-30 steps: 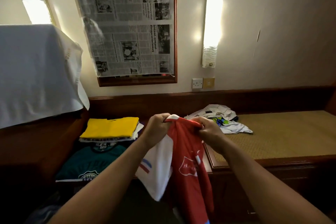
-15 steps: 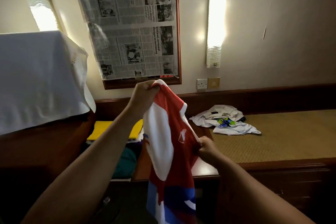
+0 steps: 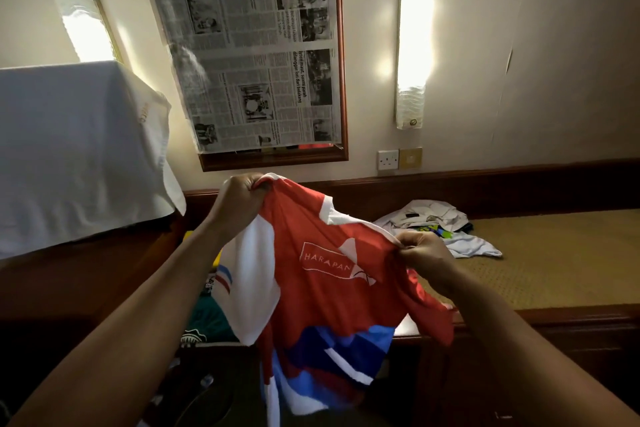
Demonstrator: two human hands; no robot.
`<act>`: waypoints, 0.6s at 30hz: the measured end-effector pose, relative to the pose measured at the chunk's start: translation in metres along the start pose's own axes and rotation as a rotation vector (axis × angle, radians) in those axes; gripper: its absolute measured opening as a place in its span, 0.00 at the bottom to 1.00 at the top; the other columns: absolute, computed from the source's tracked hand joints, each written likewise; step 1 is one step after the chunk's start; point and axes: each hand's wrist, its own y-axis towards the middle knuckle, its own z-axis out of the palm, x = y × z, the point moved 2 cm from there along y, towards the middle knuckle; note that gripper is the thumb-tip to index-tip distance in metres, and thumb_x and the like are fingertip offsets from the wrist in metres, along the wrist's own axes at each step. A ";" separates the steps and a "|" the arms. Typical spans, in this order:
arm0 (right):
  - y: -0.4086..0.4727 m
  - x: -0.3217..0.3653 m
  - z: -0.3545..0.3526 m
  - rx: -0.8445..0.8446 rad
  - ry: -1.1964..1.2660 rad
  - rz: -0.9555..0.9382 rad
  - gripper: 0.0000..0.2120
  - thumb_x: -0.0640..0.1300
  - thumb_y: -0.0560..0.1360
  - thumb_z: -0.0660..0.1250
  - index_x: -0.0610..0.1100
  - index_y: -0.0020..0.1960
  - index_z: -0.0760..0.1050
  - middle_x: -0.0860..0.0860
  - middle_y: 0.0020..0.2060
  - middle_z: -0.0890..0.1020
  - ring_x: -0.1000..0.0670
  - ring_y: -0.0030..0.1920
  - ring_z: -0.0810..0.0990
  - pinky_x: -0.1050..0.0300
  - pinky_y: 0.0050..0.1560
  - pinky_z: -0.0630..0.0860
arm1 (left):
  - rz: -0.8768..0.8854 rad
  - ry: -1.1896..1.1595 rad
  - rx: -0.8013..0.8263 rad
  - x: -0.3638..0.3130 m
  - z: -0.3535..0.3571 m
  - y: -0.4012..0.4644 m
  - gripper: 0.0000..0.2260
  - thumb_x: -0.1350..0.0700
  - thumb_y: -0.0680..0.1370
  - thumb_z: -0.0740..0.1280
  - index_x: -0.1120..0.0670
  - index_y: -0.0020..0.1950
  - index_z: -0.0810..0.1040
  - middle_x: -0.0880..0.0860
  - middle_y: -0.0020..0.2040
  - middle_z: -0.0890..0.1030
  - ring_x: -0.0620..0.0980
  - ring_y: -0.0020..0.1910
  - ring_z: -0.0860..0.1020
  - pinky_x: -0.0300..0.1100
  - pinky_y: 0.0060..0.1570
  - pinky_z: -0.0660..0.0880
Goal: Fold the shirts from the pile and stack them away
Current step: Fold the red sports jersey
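A red shirt [image 3: 322, 291] with white sleeves, blue lower panels and a white "HARAPAN" logo hangs spread in the air in front of me. My left hand [image 3: 242, 198] grips its top edge at one shoulder, raised higher. My right hand [image 3: 420, 248] pinches the other shoulder, lower and to the right. Behind my right hand, a small pile of crumpled white shirts [image 3: 440, 229] lies on the woven bench top [image 3: 554, 260]. A dark green shirt [image 3: 207, 322] lies folded at lower left, mostly hidden by the red shirt.
A white cloth [image 3: 76, 149] drapes over something tall on the left. A newspaper-covered frame [image 3: 263, 45] and two wall lamps hang on the wall, with a socket [image 3: 388, 160] below. A dark wooden ledge [image 3: 554, 319] fronts the bench.
My hands have moved apart, spreading the red shirt open so its logo side faces me. My right hand rose and shifted right; the left lowered slightly.
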 end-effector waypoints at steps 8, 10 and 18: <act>-0.011 -0.004 0.004 -0.171 -0.615 -0.276 0.06 0.47 0.71 0.69 0.53 0.37 0.83 0.52 0.61 0.72 0.45 0.64 0.65 0.40 0.60 0.68 | -0.050 -0.005 -0.028 -0.019 0.012 0.007 0.08 0.61 0.78 0.65 0.58 0.48 0.85 0.48 0.40 0.83 0.42 0.40 0.79 0.35 0.41 0.74; -0.011 -0.005 0.005 -0.240 -0.668 -0.306 0.06 0.47 0.72 0.68 0.50 0.39 0.83 0.51 0.68 0.68 0.44 0.72 0.56 0.36 0.66 0.60 | -0.071 -0.013 -0.048 -0.020 0.013 0.011 0.09 0.59 0.79 0.65 0.58 0.44 0.84 0.50 0.35 0.80 0.43 0.35 0.75 0.38 0.37 0.71; -0.025 -0.037 0.018 -0.200 0.258 0.157 0.15 0.28 0.73 0.63 0.45 0.52 0.77 0.41 0.43 0.84 0.43 0.41 0.84 0.51 0.38 0.81 | -0.114 -0.022 -0.163 -0.020 0.005 0.025 0.09 0.57 0.79 0.65 0.57 0.49 0.84 0.53 0.41 0.82 0.49 0.43 0.79 0.45 0.46 0.74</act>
